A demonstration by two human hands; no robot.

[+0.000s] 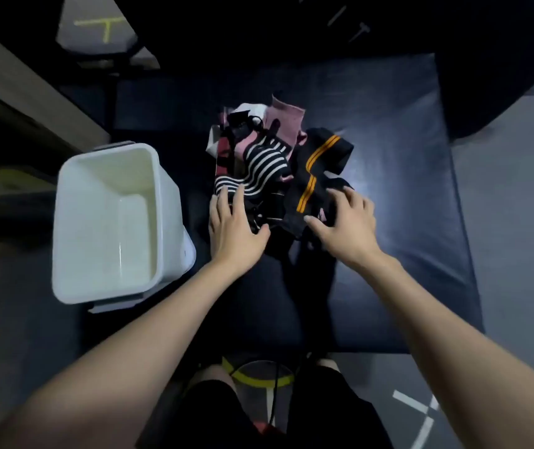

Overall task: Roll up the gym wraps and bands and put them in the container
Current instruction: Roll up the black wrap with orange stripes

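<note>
Both grips loose — left hand (230,226) and right hand (347,222) rest on the wraps (278,170).

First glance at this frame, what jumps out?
The tangled pile of wraps at the centre of the dark mat, striped, pink and orange-lined pieces unrolled. The left hand and right hand rest on its near edge. The white container stands empty to the left.

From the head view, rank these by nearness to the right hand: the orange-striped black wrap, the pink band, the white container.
1. Orange-striped black wrap: under the right hand, touching its fingers.
2. Pink band: at the pile's far end.
3. White container: far left, beyond the left hand.
</note>
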